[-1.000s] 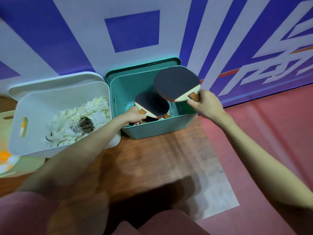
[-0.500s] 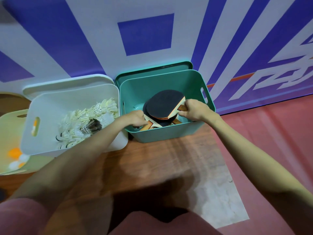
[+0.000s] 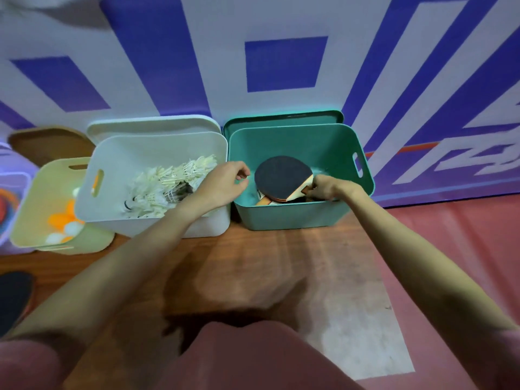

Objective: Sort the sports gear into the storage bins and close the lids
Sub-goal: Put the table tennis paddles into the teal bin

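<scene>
**Paddles in the teal bin**

Right hand [image 3: 327, 188] down inside the teal bin [image 3: 295, 218], grip pinched on the handle of the top paddle [image 3: 282, 177], laid flat over other paddles. Left hand [image 3: 222, 185] above the seam between bins, grip loosely curled, empty. White bin [image 3: 112, 215] of shuttlecocks [image 3: 163, 187] just beside. Yellow bin [image 3: 31, 218] with balls further left. Lids propped behind, on the wooden bench [image 3: 253, 263].
</scene>
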`<state>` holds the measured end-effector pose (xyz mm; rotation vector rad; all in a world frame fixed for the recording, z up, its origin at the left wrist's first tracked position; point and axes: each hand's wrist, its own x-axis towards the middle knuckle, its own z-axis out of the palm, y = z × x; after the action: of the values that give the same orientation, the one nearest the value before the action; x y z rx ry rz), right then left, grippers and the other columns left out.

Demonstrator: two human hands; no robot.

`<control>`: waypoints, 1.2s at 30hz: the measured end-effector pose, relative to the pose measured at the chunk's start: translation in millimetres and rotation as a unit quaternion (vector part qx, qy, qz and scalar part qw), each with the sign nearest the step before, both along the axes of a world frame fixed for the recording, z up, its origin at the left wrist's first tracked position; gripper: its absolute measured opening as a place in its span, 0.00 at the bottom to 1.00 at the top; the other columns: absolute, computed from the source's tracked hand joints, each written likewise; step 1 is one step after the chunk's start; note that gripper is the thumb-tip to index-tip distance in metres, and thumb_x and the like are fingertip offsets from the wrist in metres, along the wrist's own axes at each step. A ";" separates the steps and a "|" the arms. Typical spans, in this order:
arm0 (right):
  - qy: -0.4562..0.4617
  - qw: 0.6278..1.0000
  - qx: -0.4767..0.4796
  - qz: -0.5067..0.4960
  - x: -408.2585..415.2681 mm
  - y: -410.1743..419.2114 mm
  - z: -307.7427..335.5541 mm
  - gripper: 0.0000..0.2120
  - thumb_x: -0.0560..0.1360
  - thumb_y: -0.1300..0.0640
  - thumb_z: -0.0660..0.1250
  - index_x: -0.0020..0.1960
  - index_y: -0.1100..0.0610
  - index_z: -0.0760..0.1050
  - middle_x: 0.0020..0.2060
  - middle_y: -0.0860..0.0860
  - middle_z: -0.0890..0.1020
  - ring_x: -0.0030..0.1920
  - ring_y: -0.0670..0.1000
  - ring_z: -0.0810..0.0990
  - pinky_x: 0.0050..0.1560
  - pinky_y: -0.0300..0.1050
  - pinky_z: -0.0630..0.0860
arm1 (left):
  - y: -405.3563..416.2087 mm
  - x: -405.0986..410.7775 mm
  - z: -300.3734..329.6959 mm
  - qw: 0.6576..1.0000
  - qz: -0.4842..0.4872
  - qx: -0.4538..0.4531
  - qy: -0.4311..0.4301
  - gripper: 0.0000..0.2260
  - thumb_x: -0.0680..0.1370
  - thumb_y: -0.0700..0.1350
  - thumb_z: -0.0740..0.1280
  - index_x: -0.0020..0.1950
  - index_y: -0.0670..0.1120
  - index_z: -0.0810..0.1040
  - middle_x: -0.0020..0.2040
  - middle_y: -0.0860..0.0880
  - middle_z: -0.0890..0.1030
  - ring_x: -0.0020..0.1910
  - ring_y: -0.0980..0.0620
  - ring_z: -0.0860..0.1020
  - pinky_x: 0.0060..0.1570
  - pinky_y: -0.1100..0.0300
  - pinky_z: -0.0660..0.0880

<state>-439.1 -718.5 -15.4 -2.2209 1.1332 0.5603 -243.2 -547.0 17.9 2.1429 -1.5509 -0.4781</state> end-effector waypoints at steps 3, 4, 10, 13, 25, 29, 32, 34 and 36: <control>-0.053 0.996 -0.073 0.011 3.3 12.2 5.5 0.11 0.75 0.59 0.63 0.54 0.65 0.76 0.51 0.60 0.80 0.51 0.58 0.77 0.45 0.45 0.72 | 23.8 0.5 1.8 0.999 0.002 -0.033 -0.019 0.10 0.76 0.40 0.66 0.56 0.40 0.78 0.54 0.44 0.81 0.53 0.47 0.78 0.55 0.54 0.73; -0.086 0.990 -0.107 0.012 4.7 20.3 8.8 0.13 0.75 0.61 0.63 0.57 0.66 0.74 0.54 0.62 0.80 0.54 0.61 0.77 0.51 0.47 0.73 | 33.1 0.2 2.3 0.999 0.006 -0.041 -0.022 0.10 0.76 0.40 0.66 0.57 0.40 0.77 0.54 0.44 0.81 0.54 0.46 0.78 0.55 0.53 0.73; -0.293 0.933 -0.199 0.059 7.8 116.3 21.8 0.17 0.74 0.62 0.65 0.60 0.66 0.70 0.52 0.64 0.75 0.54 0.64 0.75 0.57 0.56 0.72 | 109.5 1.5 -1.2 0.996 0.060 -0.060 -0.027 0.14 0.76 0.40 0.66 0.62 0.41 0.75 0.59 0.44 0.78 0.58 0.47 0.76 0.57 0.54 0.71; -0.308 0.929 -0.181 0.101 13.9 175.7 20.2 0.17 0.74 0.63 0.65 0.61 0.66 0.69 0.52 0.62 0.74 0.54 0.62 0.75 0.58 0.53 0.71 | 160.9 9.9 -11.6 0.993 0.106 -0.041 0.003 0.16 0.76 0.40 0.65 0.64 0.43 0.73 0.61 0.45 0.76 0.60 0.48 0.75 0.58 0.55 0.71; -0.217 0.952 -0.083 0.197 95.3 365.6 -19.5 0.22 0.75 0.61 0.64 0.67 0.62 0.65 0.55 0.58 0.72 0.56 0.60 0.74 0.59 0.51 0.71 | 370.6 78.9 -70.4 0.973 0.219 0.075 0.018 0.17 0.77 0.44 0.66 0.66 0.43 0.71 0.64 0.44 0.73 0.64 0.45 0.71 0.62 0.50 0.70; -0.204 0.954 -0.057 0.214 138.2 430.4 -28.1 0.21 0.75 0.59 0.63 0.67 0.62 0.65 0.55 0.58 0.72 0.55 0.60 0.74 0.58 0.53 0.72 | 436.9 116.7 -83.6 0.968 0.233 0.095 0.005 0.17 0.77 0.43 0.66 0.65 0.41 0.72 0.62 0.43 0.75 0.63 0.43 0.73 0.60 0.48 0.71; -0.187 0.960 -0.027 0.206 173.4 481.3 -40.0 0.18 0.75 0.59 0.63 0.63 0.63 0.67 0.54 0.59 0.72 0.54 0.61 0.74 0.56 0.54 0.73 | 482.6 154.1 -96.0 0.955 0.271 0.119 0.011 0.16 0.76 0.41 0.66 0.64 0.40 0.73 0.62 0.41 0.75 0.62 0.41 0.73 0.61 0.48 0.71; -0.165 0.969 -0.006 0.183 194.8 514.0 -49.3 0.16 0.75 0.59 0.63 0.60 0.64 0.68 0.53 0.59 0.72 0.54 0.61 0.74 0.55 0.54 0.73 | 511.2 178.0 -104.6 0.947 0.292 0.132 0.010 0.16 0.76 0.40 0.67 0.63 0.39 0.74 0.60 0.39 0.76 0.61 0.39 0.74 0.61 0.48 0.71; -0.155 0.977 0.006 0.148 214.7 543.3 -57.8 0.14 0.75 0.59 0.63 0.59 0.63 0.68 0.53 0.59 0.72 0.55 0.62 0.74 0.55 0.53 0.72 | 537.0 198.6 -112.6 0.938 0.313 0.150 0.003 0.17 0.75 0.40 0.67 0.63 0.39 0.74 0.60 0.38 0.76 0.60 0.39 0.74 0.60 0.48 0.71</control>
<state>-224.4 -175.2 -73.2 -2.3798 0.6443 0.3198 -44.5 -10.0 -94.6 2.6926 -0.7409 -0.5130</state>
